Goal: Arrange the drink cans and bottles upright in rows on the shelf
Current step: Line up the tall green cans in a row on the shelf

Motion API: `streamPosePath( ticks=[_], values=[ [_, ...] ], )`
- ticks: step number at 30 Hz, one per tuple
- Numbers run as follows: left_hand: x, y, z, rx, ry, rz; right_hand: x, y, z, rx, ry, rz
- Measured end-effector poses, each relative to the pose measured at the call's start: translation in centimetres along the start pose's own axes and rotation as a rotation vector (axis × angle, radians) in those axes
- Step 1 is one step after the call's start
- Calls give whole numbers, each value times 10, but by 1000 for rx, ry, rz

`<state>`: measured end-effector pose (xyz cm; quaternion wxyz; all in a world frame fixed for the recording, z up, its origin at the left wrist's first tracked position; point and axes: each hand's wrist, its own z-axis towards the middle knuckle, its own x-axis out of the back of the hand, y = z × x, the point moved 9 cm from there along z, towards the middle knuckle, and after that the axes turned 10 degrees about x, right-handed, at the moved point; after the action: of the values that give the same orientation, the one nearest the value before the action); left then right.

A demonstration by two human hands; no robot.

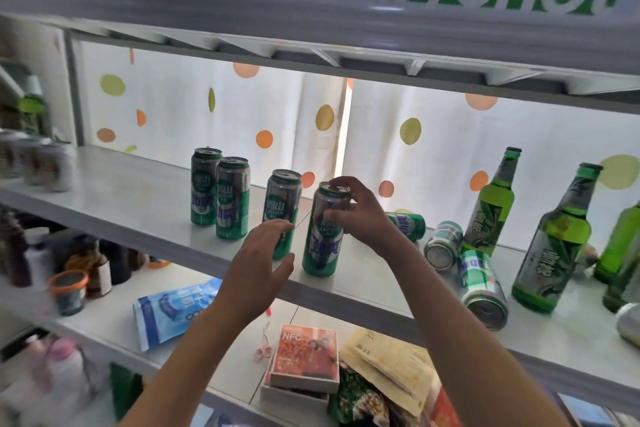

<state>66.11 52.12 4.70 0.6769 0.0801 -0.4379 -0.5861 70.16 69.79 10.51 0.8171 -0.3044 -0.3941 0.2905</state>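
Your right hand (pixel 360 215) grips the top of an upright can (pixel 322 232) near the shelf's (pixel 138 191) front edge, fingers curled around its rim and upper wall; your left hand (pixel 259 263) hovers beside its base, fingers spread, holding nothing. Three cans stand in a row to its left. The step appears to be seating this can; next, fetch a fallen can (pixel 481 288) toward the right end and stand it alongside.
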Motion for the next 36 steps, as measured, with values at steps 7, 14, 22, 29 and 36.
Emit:
streamPosePath(
  ticks=[7, 14, 22, 29, 36],
  values=[
    [-13, 31, 4, -80, -26, 0, -3, -4, -8, 29, -31, -61],
    [-32, 65, 6, -140, -48, -30, 29, 1, -30, 69, 31, -217],
    [-93, 128, 2, -202, -147, -158, 130, 11, -86, 62, 312, -339],
    [-175, 203, -16, -233, -319, -256, 211, 28, -146, -51, 499, -435],
    [-242, 207, -42, 81, -454, 22, 254, 47, -204, -145, 580, -499]
  ],
)
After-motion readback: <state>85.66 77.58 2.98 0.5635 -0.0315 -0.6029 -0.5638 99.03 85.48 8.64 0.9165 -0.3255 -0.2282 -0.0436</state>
